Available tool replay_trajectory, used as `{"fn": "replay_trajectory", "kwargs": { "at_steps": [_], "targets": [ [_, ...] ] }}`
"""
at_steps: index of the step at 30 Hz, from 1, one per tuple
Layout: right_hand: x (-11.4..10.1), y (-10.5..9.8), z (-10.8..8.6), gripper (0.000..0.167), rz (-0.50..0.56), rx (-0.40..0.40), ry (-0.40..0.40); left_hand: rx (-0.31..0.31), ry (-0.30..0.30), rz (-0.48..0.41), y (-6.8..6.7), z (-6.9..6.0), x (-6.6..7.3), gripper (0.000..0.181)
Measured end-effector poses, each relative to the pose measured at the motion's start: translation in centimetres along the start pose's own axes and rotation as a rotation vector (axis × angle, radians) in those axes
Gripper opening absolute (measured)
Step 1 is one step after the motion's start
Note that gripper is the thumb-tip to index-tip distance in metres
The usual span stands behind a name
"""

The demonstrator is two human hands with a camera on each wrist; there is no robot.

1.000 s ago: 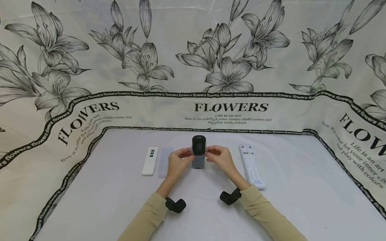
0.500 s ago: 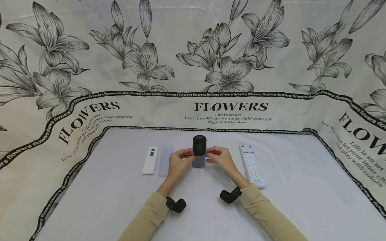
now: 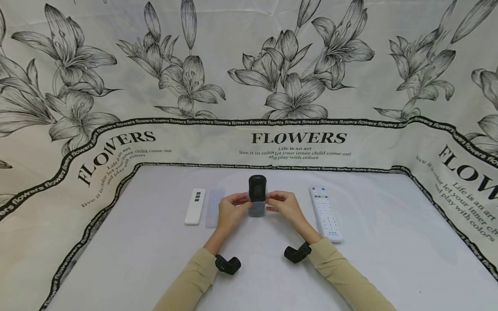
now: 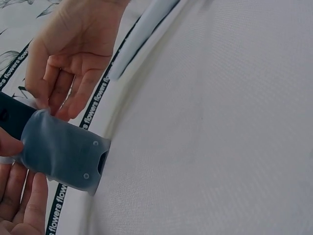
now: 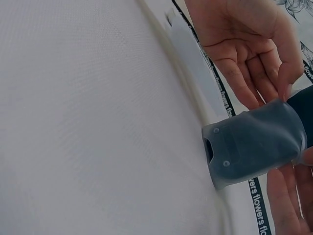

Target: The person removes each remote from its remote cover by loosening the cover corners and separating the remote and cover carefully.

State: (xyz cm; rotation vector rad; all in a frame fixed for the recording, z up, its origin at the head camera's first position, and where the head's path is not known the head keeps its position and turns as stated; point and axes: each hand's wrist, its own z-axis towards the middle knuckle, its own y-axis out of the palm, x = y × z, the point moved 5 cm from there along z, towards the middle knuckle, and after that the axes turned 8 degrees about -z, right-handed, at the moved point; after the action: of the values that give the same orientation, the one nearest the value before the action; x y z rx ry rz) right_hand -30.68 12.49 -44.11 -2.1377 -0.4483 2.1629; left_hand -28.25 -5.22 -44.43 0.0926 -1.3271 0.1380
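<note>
A black remote stands upright, its lower part inside a translucent sleeve. The left hand pinches the sleeve's upper edge on one side, and the right hand pinches the edge on the other. In the left wrist view the sleeve covers one end of the dark remote; two small round dots and a notch show at its closed end. The right wrist view shows the sleeve with the fingers of both hands at its rim.
To the left lie a slim white remote and a flat translucent sleeve, side by side. A longer white remote with many buttons lies to the right. Flower-printed cloth rises behind the white table.
Both hands keep their pinch on the sleeve's edge. The remote and sleeve stay almost in the same place, with only very slight shifts in the picture.
</note>
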Motion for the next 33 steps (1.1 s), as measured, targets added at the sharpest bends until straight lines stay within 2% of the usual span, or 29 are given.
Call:
{"fn": "replay_trajectory", "kwargs": {
  "at_steps": [18,33],
  "targets": [
    [0.26,0.02,-0.17,0.026,-0.070,0.017,-0.006,0.010,0.007,0.007,0.01,-0.23,-0.58,0.026],
    [0.85,0.15,0.14,0.024,-0.094,0.043,0.021,0.013,-0.028,0.028,0.00,-0.06,-0.95,0.025]
  ]
}}
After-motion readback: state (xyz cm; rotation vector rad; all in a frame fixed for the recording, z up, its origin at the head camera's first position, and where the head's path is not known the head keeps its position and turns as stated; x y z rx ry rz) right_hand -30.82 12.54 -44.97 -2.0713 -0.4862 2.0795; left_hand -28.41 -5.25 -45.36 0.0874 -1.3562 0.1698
